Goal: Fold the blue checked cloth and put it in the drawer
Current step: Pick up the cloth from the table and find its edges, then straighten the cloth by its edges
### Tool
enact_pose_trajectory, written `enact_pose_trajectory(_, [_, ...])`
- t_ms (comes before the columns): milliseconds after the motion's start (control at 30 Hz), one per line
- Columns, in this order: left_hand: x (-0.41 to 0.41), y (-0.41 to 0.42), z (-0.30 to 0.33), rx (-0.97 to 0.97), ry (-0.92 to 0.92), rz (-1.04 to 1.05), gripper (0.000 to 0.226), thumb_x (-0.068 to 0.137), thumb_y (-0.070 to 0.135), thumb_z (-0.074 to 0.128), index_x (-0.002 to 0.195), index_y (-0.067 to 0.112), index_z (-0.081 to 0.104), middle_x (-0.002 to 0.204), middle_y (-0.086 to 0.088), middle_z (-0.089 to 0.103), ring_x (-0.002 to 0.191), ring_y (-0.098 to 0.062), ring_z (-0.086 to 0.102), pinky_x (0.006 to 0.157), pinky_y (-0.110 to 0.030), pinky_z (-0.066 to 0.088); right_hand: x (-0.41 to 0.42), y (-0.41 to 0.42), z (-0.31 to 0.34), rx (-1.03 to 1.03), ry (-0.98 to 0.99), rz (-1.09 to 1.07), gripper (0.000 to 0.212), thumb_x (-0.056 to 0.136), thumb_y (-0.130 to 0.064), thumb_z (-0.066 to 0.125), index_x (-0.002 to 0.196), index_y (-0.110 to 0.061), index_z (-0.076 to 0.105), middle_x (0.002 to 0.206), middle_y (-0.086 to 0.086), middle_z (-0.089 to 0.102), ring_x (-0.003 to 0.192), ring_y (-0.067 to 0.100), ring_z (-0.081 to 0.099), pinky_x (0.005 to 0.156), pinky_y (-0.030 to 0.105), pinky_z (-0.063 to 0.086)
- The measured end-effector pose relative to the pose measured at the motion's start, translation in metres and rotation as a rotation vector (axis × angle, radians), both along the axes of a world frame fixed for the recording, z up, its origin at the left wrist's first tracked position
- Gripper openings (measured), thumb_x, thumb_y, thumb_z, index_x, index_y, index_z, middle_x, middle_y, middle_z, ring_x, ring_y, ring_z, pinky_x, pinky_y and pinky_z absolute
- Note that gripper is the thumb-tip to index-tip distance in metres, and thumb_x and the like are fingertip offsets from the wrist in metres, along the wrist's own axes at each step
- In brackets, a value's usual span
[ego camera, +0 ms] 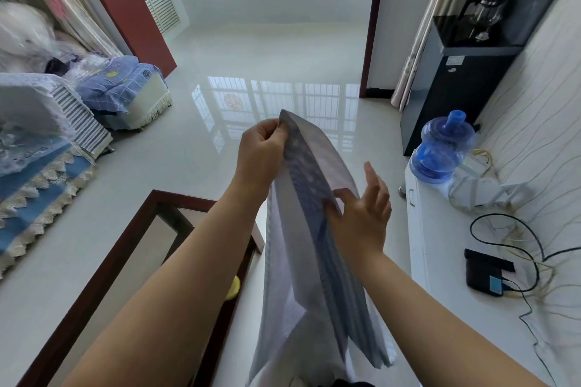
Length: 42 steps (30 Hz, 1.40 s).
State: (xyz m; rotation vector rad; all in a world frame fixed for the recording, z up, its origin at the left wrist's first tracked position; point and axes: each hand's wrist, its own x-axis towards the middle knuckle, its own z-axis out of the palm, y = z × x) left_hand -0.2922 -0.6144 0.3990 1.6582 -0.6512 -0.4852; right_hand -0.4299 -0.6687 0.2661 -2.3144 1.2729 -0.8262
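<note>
— Where was the cloth at that moment?

— The thin blue-and-white checked cloth (317, 261) hung in the air in front of the person, doubled over into a long, narrow strip, above the pale glossy tiled floor (188, 173). Its top corner was at the left hand (262, 148) and its lower end trailed down towards the bottom of the view.

— And the grip?

— The left hand pinched the upper corner, fingers curled over the edge. The right hand (361, 214) sat lower on the strip: thumb and forefinger appeared to nip the folded edge, while the other fingers were straight and spread.

— Was it near the drawer?

— I could not tell which drawer was meant. A low white cabinet (418, 229) with a small handle stood just to the right, and the cloth was apart from it.

— What else was around?

— A dark-framed wooden table with a glass top (103, 276) lay under the left forearm, a small yellow thing (233, 287) peeping out beside it. On the cabinet stood a blue plastic water jug (441, 148), a black box with cables (485, 272) and loose wires. A black water dispenser (452, 78) with a glass kettle (484, 11) stood further back on the right. At the left was a sofa with blue covers and lace trim (37, 166).
</note>
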Motion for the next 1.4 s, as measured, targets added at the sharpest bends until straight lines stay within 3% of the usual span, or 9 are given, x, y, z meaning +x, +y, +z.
enact_pose_trajectory(133, [0.004,-0.006,0.008,-0.026,-0.032,0.007,0.028,0.098,0.023,0.051,0.077,0.015,0.069,0.077,-0.008,0.061,0.074,-0.017,0.057,0.070,-0.029,0.049,-0.009,0.000,-0.004,0.247,0.073,0.078,0.036,0.091,-0.033,0.058,0.120,-0.012,0.060,0.130,0.013,0.048,0.115,0.036,0.049,0.094,0.048,0.048])
enact_pose_trajectory(367, [0.031,-0.011,0.029,-0.160,-0.038,0.093,0.030,0.092,0.006,0.050,0.079,0.021,0.072,0.077,0.002,0.069,0.075,-0.007,0.065,0.070,-0.021,0.053,-0.025,-0.002,-0.017,0.545,-0.115,-0.053,0.045,0.092,-0.042,0.037,0.119,-0.011,0.057,0.132,0.009,0.048,0.113,0.037,0.052,0.091,0.054,0.047])
enact_pose_trajectory(567, [0.052,-0.008,0.033,-0.212,0.054,0.217,0.035,0.084,-0.001,0.046,0.080,0.020,0.073,0.078,0.001,0.067,0.081,-0.015,0.061,0.079,-0.028,0.051,-0.024,-0.010,-0.031,0.383,-0.087,-0.095,0.038,0.100,-0.038,0.034,0.113,-0.015,0.061,0.128,-0.006,0.041,0.092,0.020,0.058,0.065,0.022,0.041])
enact_pose_trajectory(667, [0.058,-0.008,0.037,-0.235,0.050,0.245,0.038,0.082,-0.001,0.045,0.074,0.023,0.073,0.078,0.004,0.067,0.082,-0.014,0.061,0.081,-0.028,0.051,-0.025,-0.005,-0.037,0.318,-0.058,-0.076,0.034,0.099,-0.035,0.042,0.106,-0.011,0.064,0.127,0.003,0.050,0.083,0.020,0.055,0.067,0.029,0.047])
enact_pose_trajectory(867, [0.048,-0.021,0.047,-0.269,-0.028,0.210,0.036,0.087,0.001,0.048,0.075,0.024,0.072,0.077,0.006,0.068,0.077,-0.009,0.062,0.072,-0.020,0.052,-0.013,0.014,-0.042,0.318,0.036,0.040,0.045,0.091,-0.049,0.051,0.120,-0.017,0.063,0.138,0.003,0.037,0.120,0.024,0.046,0.084,0.044,0.052])
enact_pose_trajectory(1000, [0.050,-0.024,0.049,-0.282,-0.046,0.220,0.037,0.086,0.000,0.047,0.076,0.025,0.072,0.080,0.006,0.069,0.078,-0.008,0.062,0.068,-0.016,0.051,-0.010,0.004,-0.049,0.428,0.011,-0.050,0.034,0.092,-0.043,0.048,0.108,-0.014,0.057,0.116,0.006,0.052,0.099,0.029,0.056,0.078,0.046,0.053])
enact_pose_trajectory(1100, [0.066,-0.020,0.045,-0.287,-0.041,0.255,0.037,0.083,0.000,0.047,0.076,0.026,0.072,0.079,0.007,0.069,0.078,-0.007,0.063,0.070,-0.015,0.050,-0.017,-0.017,-0.043,0.444,-0.068,-0.165,0.031,0.095,-0.037,0.046,0.099,-0.010,0.059,0.098,0.011,0.061,0.083,0.034,0.061,0.069,0.037,0.047])
enact_pose_trajectory(1300, [0.129,0.007,0.005,-0.099,-0.167,0.423,0.020,0.081,0.010,0.045,0.070,0.003,0.061,0.065,-0.001,0.045,0.067,-0.014,0.038,0.060,-0.028,0.031,-0.002,-0.116,0.034,0.319,-0.169,-0.138,0.026,0.095,-0.018,0.046,0.099,-0.001,0.066,0.100,0.021,0.068,0.091,0.037,0.062,0.070,0.030,0.037])
enact_pose_trajectory(1400, [0.151,0.019,-0.010,-0.032,-0.102,0.445,0.021,0.086,0.004,0.048,0.068,0.009,0.059,0.068,0.000,0.043,0.066,-0.014,0.036,0.053,-0.023,0.031,0.017,-0.140,0.082,0.200,-0.160,-0.080,0.023,0.095,-0.011,0.046,0.106,-0.003,0.064,0.104,0.020,0.068,0.096,0.037,0.061,0.073,0.029,0.036])
